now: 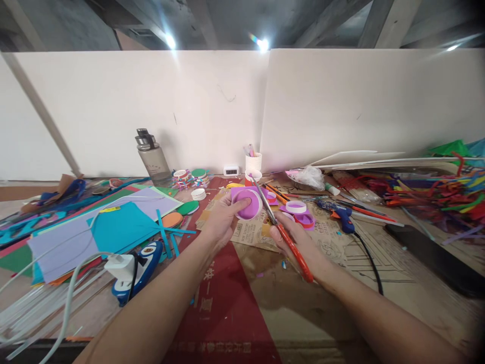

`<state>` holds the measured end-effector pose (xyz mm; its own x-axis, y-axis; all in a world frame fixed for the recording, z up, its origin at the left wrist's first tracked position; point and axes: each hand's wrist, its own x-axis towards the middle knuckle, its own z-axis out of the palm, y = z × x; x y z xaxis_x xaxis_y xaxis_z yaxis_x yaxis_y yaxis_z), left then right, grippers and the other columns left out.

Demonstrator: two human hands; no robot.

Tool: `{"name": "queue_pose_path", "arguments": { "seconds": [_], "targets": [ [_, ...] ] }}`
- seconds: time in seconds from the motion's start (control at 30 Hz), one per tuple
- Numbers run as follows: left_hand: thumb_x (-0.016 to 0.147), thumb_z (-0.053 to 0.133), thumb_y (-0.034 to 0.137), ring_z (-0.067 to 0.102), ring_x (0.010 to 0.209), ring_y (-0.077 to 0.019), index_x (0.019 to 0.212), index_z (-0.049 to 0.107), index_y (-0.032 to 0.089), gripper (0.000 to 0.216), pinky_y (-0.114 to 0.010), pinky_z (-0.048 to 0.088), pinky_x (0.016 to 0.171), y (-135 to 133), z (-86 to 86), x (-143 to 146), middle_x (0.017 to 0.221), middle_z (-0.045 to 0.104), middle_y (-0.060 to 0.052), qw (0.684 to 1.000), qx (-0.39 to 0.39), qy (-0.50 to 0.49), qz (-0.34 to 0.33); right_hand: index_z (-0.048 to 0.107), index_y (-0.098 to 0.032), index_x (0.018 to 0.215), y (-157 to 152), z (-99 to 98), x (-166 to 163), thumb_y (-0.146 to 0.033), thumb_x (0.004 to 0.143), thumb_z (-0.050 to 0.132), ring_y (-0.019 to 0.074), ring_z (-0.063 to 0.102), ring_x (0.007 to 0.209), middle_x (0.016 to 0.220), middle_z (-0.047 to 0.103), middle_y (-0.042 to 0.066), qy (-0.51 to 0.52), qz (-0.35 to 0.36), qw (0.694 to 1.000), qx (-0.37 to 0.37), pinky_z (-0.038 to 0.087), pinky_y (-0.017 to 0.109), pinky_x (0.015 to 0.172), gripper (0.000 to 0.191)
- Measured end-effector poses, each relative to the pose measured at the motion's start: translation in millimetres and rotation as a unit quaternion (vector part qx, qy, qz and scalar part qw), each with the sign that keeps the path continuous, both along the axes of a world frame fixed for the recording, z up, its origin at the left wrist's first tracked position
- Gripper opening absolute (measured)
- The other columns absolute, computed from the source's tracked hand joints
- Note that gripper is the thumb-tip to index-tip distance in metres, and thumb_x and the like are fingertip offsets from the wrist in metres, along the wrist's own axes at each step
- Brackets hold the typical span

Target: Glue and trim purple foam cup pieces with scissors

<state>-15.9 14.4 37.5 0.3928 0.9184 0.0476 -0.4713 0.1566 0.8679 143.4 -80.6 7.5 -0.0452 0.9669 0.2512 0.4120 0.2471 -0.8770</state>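
My left hand (222, 217) is closed on a round purple foam piece with a white ring for a rim (253, 206), the thumb pressed onto its middle. My right hand (297, 240) grips a pair of scissors (291, 247) with red handles. Their blades point up and away, close to the right edge of the purple piece; whether they touch it I cannot tell. Just beyond my right hand, a white ring (295, 206) and a red ring (304, 219) rest on purple foam.
A water bottle (152, 159) stands at the back left, near stacks of small discs (199, 177). Coloured sheets (125, 227) and a blue-white power strip (138, 273) lie left. On the right are a blue glue gun (344, 220), a black phone (435, 258) and colourful strips (435, 187).
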Motion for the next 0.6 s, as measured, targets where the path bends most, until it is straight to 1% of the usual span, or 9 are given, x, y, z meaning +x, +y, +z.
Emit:
{"name": "queue_pose_path", "arguments": {
  "seconds": [0.13, 0.27, 0.37, 0.5, 0.6],
  "targets": [
    [0.06, 0.088, 0.021, 0.064, 0.074, -0.0115, 0.092, 0.075, 0.014, 0.035, -0.025, 0.049, 0.078, 0.1, -1.9, 0.4, 0.092, 0.076, -0.005, 1.0, 0.021, 0.006, 0.0, 0.056, -0.023, 0.092, 1.1, 1.5, 1.0, -0.042, 0.093, 0.056, 0.0154, 0.043, 0.068, 0.074, 0.049, -0.001, -0.032, -0.012, 0.999, 0.02, 0.038, 0.025, 0.058, 0.019],
    [0.06, 0.088, 0.021, 0.064, 0.074, -0.012, 0.09, 0.075, 0.015, 0.033, -0.025, 0.048, 0.077, 0.5, -1.9, 0.1, 0.091, 0.076, -0.005, 1.0, 0.028, 0.009, -0.002, 0.056, -0.024, 0.09, 1.2, 0.7, 1.5, -0.046, 0.093, 0.054, 0.0169, 0.046, 0.069, 0.073, 0.049, 0.0, -0.039, -0.019, 0.999, 0.016, 0.039, 0.025, 0.058, 0.021],
    [0.059, 0.088, 0.021, 0.064, 0.074, -0.0127, 0.088, 0.075, 0.015, 0.032, -0.025, 0.049, 0.076, 1.8, -1.8, -0.9, 0.088, 0.076, -0.005, 0.999, 0.031, 0.016, -0.003, 0.055, -0.024, 0.09, 1.1, -1.0, 1.4, -0.047, 0.093, 0.056, 0.0153, 0.044, 0.067, 0.073, 0.046, -0.002, -0.03, -0.022, 0.999, 0.006, 0.037, 0.024, 0.057, 0.023],
    [0.059, 0.088, 0.022, 0.064, 0.073, -0.0129, 0.085, 0.076, 0.015, 0.029, -0.024, 0.049, 0.074, 4.7, -1.8, -3.3, 0.084, 0.075, -0.004, 0.999, 0.04, 0.023, -0.009, 0.049, -0.023, 0.09, 1.7, -5.1, 1.4, -0.044, 0.094, 0.056, 0.0108, 0.034, 0.06, 0.071, 0.036, -0.006, 0.004, 0.005, 1.0, -0.011, 0.03, 0.023, 0.053, 0.022],
    [0.061, 0.087, 0.021, 0.064, 0.073, -0.013, 0.086, 0.077, 0.014, 0.028, -0.024, 0.049, 0.073, 7.3, -0.9, -6.2, 0.085, 0.075, -0.005, 0.998, 0.054, 0.041, -0.013, 0.048, -0.023, 0.091, 1.8, -6.3, 1.3, -0.044, 0.095, 0.054, 0.01, 0.03, 0.059, 0.07, 0.032, -0.007, 0.023, 0.016, 0.999, -0.022, 0.026, 0.023, 0.051, 0.022]
  ]
}}
